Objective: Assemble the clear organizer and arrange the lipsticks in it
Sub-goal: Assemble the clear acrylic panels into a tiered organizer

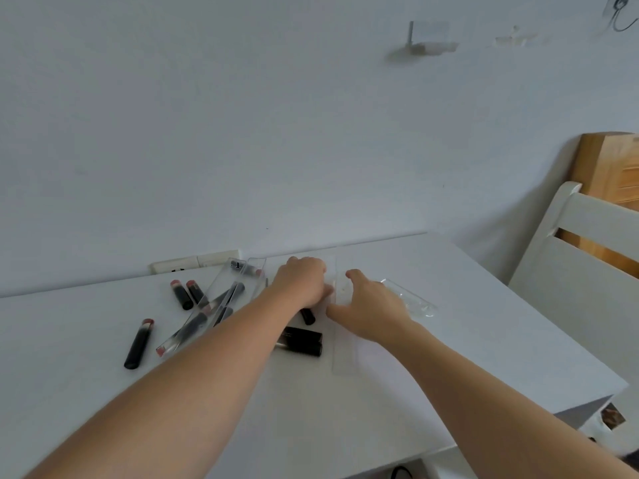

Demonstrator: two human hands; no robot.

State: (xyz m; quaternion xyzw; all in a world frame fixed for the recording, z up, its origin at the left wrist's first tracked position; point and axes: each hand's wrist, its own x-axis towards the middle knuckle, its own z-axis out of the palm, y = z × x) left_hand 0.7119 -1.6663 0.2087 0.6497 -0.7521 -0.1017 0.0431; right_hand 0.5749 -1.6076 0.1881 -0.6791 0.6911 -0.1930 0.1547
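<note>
At the centre of the frame we see a flat clear panel (pixel 340 347) of the organizer lying on the white table (pixel 484 323), running from the far edge toward the near side. Our right hand (pixel 371 305) rests on it with fingers spread and relaxed — a released grip, holding nothing. Our left hand (pixel 304 281) lies just left of it, knuckles up and fingers bent down at the panel's far end; we cannot tell whether this grip grasps anything, since the fingertips are hidden.

Left of centre a clear organizer tray (pixel 211 305) sits tilted on the table, and several dark lipsticks show through its walls. Right of the right hand lies a crumpled clear plastic wrapper (pixel 415 300).

Loose lipsticks lie around: two side by side (pixel 302 340) just below the left forearm, one short one (pixel 307 316) under the left hand, a pair with reddish ends (pixel 186 293) left of the tray, and a single one (pixel 138 344) farther to the lower left.

At the right edge stands a white chair (pixel 581 264) — behind it, a wooden door (pixel 608 167). A white wall socket (pixel 193 262) sits at the table's far edge.
</note>
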